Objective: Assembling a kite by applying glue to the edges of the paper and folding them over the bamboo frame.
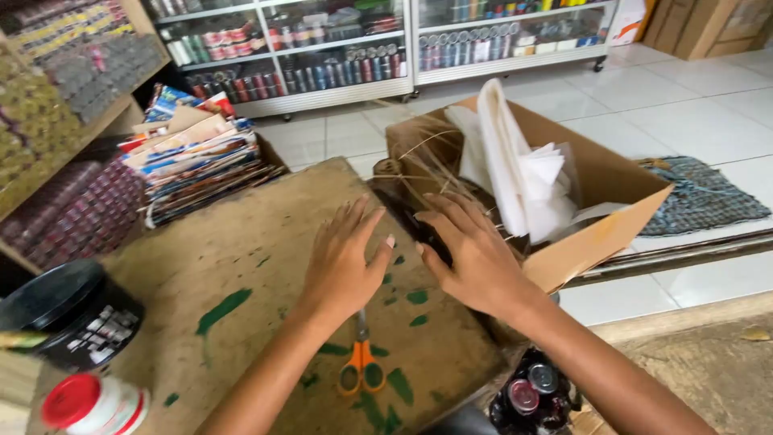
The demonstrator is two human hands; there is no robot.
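here both hands lie spread: left hand (342, 262) flat on the paint-stained brown table (241, 266), right hand (475, 258) over a dark object (431, 238); the orange-handled scissors (361, 362) under the left wrist could nick it.

We see a worn brown work board (241, 250) blotched with green paint marks, and on it, under the left hand (342, 266), scissors (361, 362) with orange handles and grey blades. Beyond the board's far right edge stands a tan cardboard box (600, 181) with white folded sheets (515, 169) and pale straw-coloured fibres (427, 173), while to the right of the box a grey-blue woven mat (700, 197) lies on white floor tiles (644, 97). At the board's near left corner we find a black tub (68, 310) with a white-printed label and a white jar (93, 403) with a red lid, and at its far left a stack of many-coloured printed sheets (197, 165).
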